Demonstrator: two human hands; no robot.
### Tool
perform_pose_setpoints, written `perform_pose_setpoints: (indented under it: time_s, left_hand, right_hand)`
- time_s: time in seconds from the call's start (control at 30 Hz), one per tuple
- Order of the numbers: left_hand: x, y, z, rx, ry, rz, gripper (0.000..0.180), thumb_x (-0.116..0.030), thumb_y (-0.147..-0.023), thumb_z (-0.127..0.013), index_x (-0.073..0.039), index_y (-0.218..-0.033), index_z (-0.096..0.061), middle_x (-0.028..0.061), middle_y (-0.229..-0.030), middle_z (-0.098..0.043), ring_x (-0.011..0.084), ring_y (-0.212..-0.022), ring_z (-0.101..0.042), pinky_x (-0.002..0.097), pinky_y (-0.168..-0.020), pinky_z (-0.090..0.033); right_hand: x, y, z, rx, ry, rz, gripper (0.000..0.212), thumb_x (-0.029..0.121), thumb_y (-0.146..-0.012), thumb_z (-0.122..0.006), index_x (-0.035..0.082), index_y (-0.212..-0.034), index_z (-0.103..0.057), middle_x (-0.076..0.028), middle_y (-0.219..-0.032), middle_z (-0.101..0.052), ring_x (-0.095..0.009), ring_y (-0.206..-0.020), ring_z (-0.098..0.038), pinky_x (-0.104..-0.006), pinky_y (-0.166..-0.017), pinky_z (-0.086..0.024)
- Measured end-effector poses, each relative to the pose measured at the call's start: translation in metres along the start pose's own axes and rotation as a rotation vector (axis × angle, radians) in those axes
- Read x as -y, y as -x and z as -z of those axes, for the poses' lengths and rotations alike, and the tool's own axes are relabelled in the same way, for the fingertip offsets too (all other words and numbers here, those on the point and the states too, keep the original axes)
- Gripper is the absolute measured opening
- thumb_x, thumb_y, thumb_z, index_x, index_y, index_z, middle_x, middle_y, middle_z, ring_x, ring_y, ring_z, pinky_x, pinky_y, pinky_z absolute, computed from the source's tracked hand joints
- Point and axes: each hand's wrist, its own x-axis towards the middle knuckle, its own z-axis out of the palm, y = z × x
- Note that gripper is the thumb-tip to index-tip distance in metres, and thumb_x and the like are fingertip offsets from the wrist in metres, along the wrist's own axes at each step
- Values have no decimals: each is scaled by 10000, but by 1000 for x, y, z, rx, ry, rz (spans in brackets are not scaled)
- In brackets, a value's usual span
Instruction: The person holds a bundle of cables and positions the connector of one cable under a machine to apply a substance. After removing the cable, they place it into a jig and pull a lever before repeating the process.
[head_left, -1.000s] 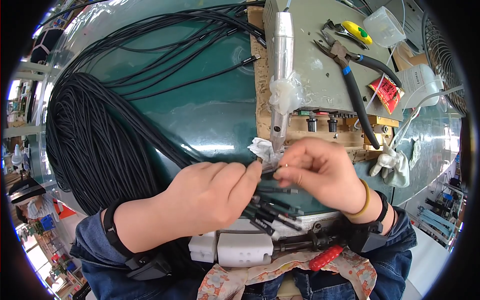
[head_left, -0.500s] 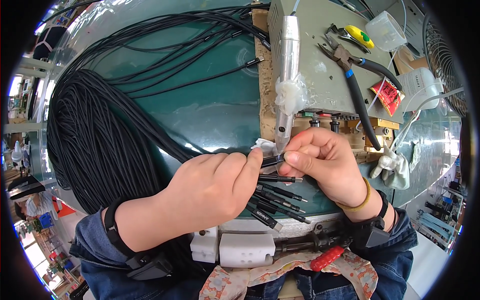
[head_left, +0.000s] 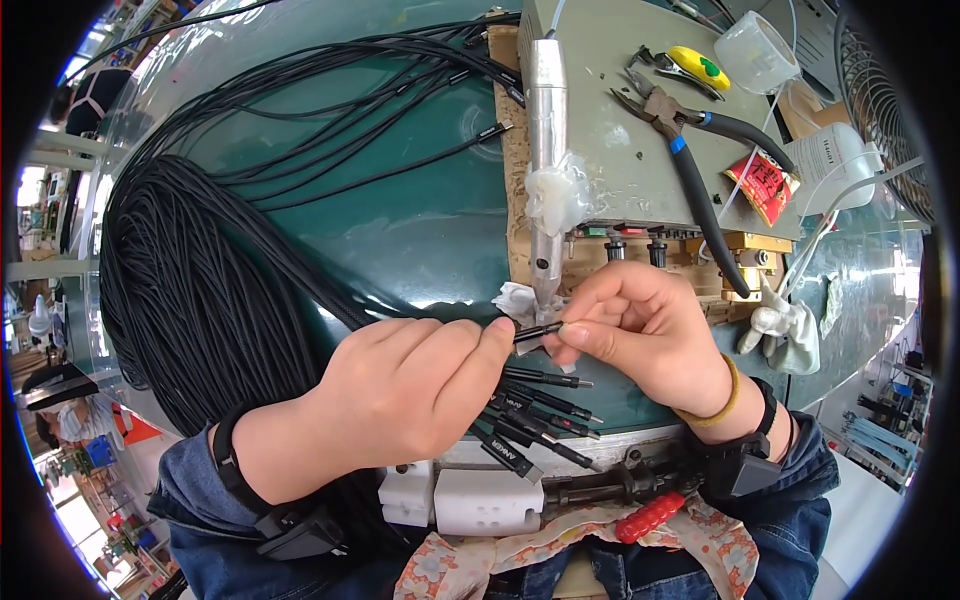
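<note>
My left hand (head_left: 410, 390) is closed round a black cable connector (head_left: 536, 333), whose end sticks out past the thumb. The thumb and forefinger of my right hand (head_left: 645, 335) pinch the other end of that connector. Just above it points the narrow tip of a silver metal nozzle (head_left: 548, 130), smeared with whitish glue (head_left: 557, 195) partway down. Crumpled white tissue (head_left: 516, 300) lies beside the tip. Below my hands, several black cable connectors (head_left: 540, 410) fan out over the table edge. How my left fingers wrap the cable is hidden.
A large coil of black cables (head_left: 190, 290) covers the left side. On the grey machine box (head_left: 600, 130) rest pliers (head_left: 680, 130), a yellow-handled cutter (head_left: 700, 68) and a red packet (head_left: 762, 185). Farther right are a white bottle (head_left: 838, 165), a fan (head_left: 880, 120) and a white glove (head_left: 785, 330).
The connector has come down slightly from the nozzle tip, with both hands still on it. The whole view has shifted a little, so the machine box and tools appear farther left.
</note>
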Motion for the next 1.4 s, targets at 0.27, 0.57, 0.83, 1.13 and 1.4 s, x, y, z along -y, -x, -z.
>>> perform_pose_setpoints:
  time_s: [0.27, 0.57, 0.83, 1.13, 1.4]
  left_hand:
    - [3, 4, 6, 186, 74, -9, 314, -82, -660, -633, 31, -953, -624, 42, -722, -511, 138, -559, -549, 242, -476, -467]
    - [2, 3, -3, 203, 297, 148, 372, -27, -655, -692, 17, -1014, -607, 85, -773, -587, 240, -681, -622, 306, -568, -515]
    - [-1, 5, -3, 173, 178, 224, 411, -4, -635, -712, 39, -1027, -596, 87, -745, -569, 231, -636, -599, 300, -541, -497]
    - [1, 4, 0, 170, 170, 189, 409, 6, -620, -688, 47, -1017, -598, 73, -723, -558, 215, -615, -593, 296, -527, -491]
    - [1, 3, 1, 139, 197, 189, 384, -7, -610, -694, 40, -982, -613, 66, -714, -572, 209, -624, -609, 294, -534, -498]
  right_hand:
    - [12, 4, 7, 146, 112, -36, 115, -39, -853, -595, -35, -963, -560, -82, -832, -648, -135, -766, -640, -237, -683, -515]
    - [9, 6, 3, 120, 396, 37, 113, -41, -836, -614, -37, -942, -572, -75, -816, -651, -116, -739, -633, -224, -669, -513]
    - [-2, -4, 0, -101, 38, -88, 105, -28, -853, -599, -32, -955, -573, -114, -813, -667, -154, -734, -656, -252, -667, -541]
    - [3, -2, 3, -80, -88, -167, 94, -22, -851, -605, -28, -943, -588, -125, -821, -671, -165, -700, -659, -252, -646, -541]
    - [-4, 1, 3, -71, -15, -31, 105, -46, -847, -597, -33, -950, -589, -126, -815, -669, -171, -711, -661, -257, -658, -541]
